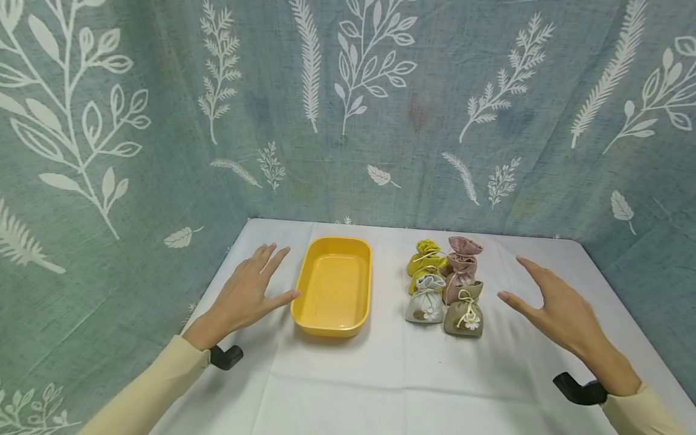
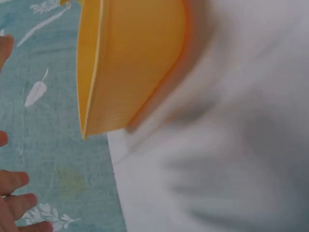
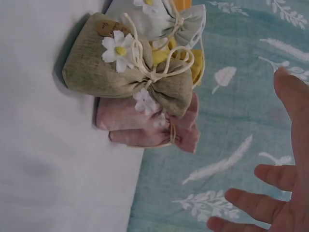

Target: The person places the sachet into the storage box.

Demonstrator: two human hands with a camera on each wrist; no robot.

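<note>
A yellow plastic tray [image 1: 333, 331] stands on the white tablecloth, left of centre. My left hand [image 1: 244, 296] hovers at its left side with fingers spread and holds nothing; whether the thumb tip touches the rim I cannot tell. To the right of the tray several small drawstring pouches stand close together. In front are a pale grey pouch [image 1: 425, 305] and an olive-brown pouch [image 1: 464, 317], behind them yellow pouches [image 1: 423, 261] and pink pouches [image 1: 463, 261]. My right hand [image 1: 562, 308], fingers apart, hovers right of the pouches and touches none of them.
White cloth [image 1: 348, 380] covers the table. Blue-green curtains [image 1: 337, 169] with white leaf prints hang behind it and along both sides. A dark wrist mount [image 1: 225, 357] sits at the left wrist, another dark mount [image 1: 579, 389] at the right.
</note>
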